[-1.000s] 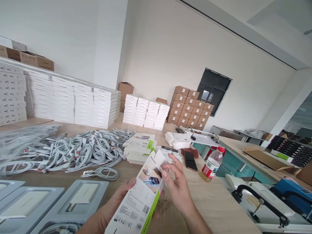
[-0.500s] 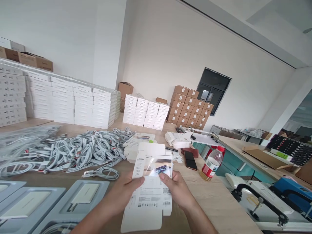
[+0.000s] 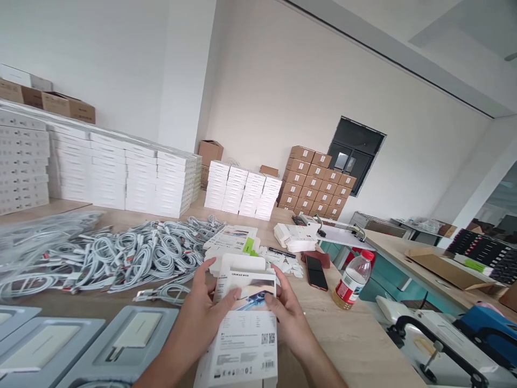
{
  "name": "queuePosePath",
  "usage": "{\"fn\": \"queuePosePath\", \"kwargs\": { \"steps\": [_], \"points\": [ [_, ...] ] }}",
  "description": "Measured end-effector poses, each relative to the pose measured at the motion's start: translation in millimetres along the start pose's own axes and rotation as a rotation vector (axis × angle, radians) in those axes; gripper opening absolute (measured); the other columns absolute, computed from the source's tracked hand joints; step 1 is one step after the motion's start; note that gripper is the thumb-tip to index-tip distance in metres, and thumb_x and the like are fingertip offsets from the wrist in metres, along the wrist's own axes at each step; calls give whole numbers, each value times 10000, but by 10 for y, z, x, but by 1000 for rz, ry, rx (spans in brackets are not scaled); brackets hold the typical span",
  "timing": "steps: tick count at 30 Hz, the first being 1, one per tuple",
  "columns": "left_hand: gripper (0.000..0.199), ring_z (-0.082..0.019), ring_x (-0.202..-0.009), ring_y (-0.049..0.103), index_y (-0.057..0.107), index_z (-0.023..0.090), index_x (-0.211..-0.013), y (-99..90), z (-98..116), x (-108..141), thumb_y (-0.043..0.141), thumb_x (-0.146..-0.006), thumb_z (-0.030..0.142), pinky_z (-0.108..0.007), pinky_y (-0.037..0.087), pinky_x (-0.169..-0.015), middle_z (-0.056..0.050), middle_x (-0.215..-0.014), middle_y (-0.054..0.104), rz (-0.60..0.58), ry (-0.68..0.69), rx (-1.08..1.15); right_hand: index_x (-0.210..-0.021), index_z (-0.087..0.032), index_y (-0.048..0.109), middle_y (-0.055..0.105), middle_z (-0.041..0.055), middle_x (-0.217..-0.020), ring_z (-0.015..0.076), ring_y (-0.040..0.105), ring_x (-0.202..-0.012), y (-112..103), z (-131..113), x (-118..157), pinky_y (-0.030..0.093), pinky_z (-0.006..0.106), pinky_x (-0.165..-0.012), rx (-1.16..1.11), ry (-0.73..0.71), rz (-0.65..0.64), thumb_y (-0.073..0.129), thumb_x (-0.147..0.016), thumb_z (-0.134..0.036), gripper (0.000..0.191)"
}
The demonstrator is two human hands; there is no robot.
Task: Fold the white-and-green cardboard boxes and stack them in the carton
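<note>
A white printed carton (image 3: 246, 339) sits between a person's left hand (image 3: 205, 307) and right hand (image 3: 288, 318), both closed around its sides, with the thumbs lying across its front. The fingers behind the carton are partly hidden, and the frame's bottom edge cuts off its lower end. Coiled white cables (image 3: 121, 258) lie on the table beyond the left fingers.

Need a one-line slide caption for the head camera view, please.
Left hand and right hand hold a white printed carton over a wooden table, beside heaped white cables.
</note>
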State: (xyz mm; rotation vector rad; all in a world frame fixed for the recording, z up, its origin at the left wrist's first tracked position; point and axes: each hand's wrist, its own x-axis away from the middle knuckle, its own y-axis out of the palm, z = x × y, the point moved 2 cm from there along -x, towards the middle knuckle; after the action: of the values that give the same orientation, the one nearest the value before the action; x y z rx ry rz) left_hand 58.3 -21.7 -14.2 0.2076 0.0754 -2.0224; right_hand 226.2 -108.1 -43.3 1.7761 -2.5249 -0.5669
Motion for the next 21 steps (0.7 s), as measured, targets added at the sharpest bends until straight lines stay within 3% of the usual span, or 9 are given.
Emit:
{"fn": "queuePosePath", "kwargs": {
  "steps": [4, 8, 10, 12, 16, 18, 21],
  "points": [
    [743, -226, -651, 669, 393, 253, -1369, 9, -42, -12, 670, -763, 583, -274, 472, -542, -31, -848, 725, -88, 2, -16, -1385, -328, 436, 677, 48, -1179, 244, 661, -989, 10, -100, -10, 528, 352, -790, -3, -25, -61, 774, -747, -422, 728],
    [596, -195, -650, 625, 502, 242, -1284, -17, -33, -8, 633, -801, 567, -245, 451, -551, 8, -783, 682, -188, -41, 15, -1019, -249, 668, 697, 7, -885, 185, 626, -792, -13, -70, -22, 489, 287, -696, 105, -88, -1, 676, -818, -507, 326],
    [533, -193, -676, 627, 541, 253, -1250, -39, 10, 17, 638, -811, 539, -238, 452, -572, 17, -786, 677, -227, -49, 28, -816, -211, 677, 643, -5, -705, 156, 569, -669, -44, -31, -35, 455, 268, -630, 160, -113, 69, 577, -871, -562, 369],
    [486, -190, -701, 631, 569, 266, -1224, -66, 67, 50, 651, -814, 516, -228, 453, -588, 25, -779, 669, -263, -59, 33, -784, -203, 682, 586, -18, -609, 135, 506, -569, -78, -10, -52, 419, 262, -565, 158, -117, 136, 523, -883, -605, 443],
    [439, -200, -771, 641, 604, 276, -1197, -99, 164, 96, 661, -819, 492, -236, 473, -653, 14, -841, 682, -387, -95, 61, -1034, -255, 703, 607, -45, -628, 124, 484, -531, -108, -50, -92, 403, 260, -543, 105, -78, 135, 721, -756, -543, 400],
    [439, -218, -797, 647, 611, 268, -1196, -92, 183, 101, 665, -816, 480, -254, 482, -675, -4, -883, 696, -447, -115, 75, -989, -242, 741, 669, -13, -722, 146, 544, -623, -103, -81, -108, 432, 279, -603, 163, -83, 85, 804, -681, -462, 383],
    [446, -234, -794, 653, 620, 250, -1194, -66, 176, 94, 666, -811, 474, -278, 488, -677, -29, -911, 705, -469, -132, 104, -790, -236, 779, 666, 14, -764, 161, 559, -689, -99, -96, -117, 431, 294, -634, 300, -186, 106, 805, -678, -386, 189]
  ]
}}
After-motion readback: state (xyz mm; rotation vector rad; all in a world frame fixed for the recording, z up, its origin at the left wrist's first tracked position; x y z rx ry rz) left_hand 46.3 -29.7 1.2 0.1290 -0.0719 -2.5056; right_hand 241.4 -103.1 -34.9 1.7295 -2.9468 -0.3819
